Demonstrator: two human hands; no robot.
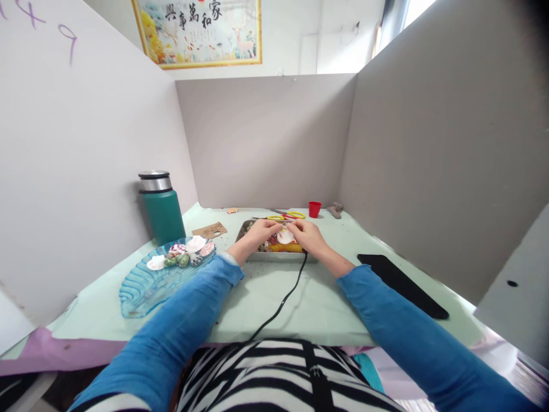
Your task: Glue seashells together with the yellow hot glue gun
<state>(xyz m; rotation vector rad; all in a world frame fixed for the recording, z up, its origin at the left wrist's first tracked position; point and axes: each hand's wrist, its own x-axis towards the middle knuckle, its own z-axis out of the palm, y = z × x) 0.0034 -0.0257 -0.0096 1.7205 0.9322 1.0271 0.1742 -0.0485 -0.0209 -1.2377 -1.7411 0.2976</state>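
My left hand (263, 230) and my right hand (307, 237) come together above a metal tray (283, 258), fingers bent into a pinch. Between the fingertips is a small white shell-like disc (285, 236) with reddish and yellowish specks; both hands appear to grip its upper edge. Just below it lies a yellow glue gun (286, 248) in the tray, its black cord (281, 306) running toward my body. Small mixed pieces fill the tray's left part, partly covered by my left hand.
A blue glass shell-shaped plate (143, 292) with several shells and patterned stones sits left, before a green bottle (162, 214). Behind the tray are yellow-and-red-handled scissors (294, 216) and a red cup (314, 209). A black flat pad (398, 283) lies right. Grey partitions enclose the table.
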